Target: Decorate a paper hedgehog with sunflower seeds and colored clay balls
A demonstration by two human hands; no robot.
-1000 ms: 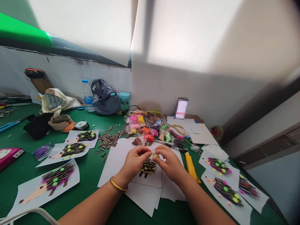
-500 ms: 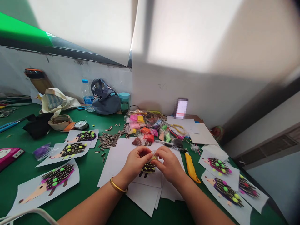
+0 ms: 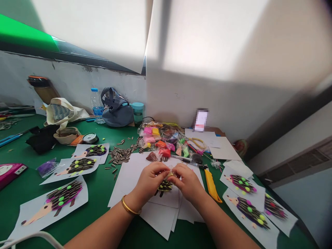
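My left hand (image 3: 153, 178) and my right hand (image 3: 187, 180) meet above the white paper (image 3: 127, 183), fingers pinched together. Between their fingertips is a small clear plastic wrapper (image 3: 170, 170) with something pale yellow in it. Just below lies a hedgehog figure (image 3: 165, 186) with dark seeds on a yellowish body, partly hidden by my hands. A gold bangle (image 3: 129, 205) circles my left wrist. Behind the hands are a brown clay packet (image 3: 153, 156) and a red one (image 3: 164, 152).
Sunflower seeds (image 3: 120, 155) lie left of the paper. A yellow cutter (image 3: 212, 186) and a black pen (image 3: 188, 161) are near my right hand. Finished hedgehog pictures (image 3: 62, 199) flank both sides. Wrapped clay (image 3: 155, 133), a blue bag (image 3: 118, 112) and a phone (image 3: 201, 120) stand behind.
My fingertips have shifted slightly around the wrapper. The hands stay in nearly the same place, and the other objects have not moved.
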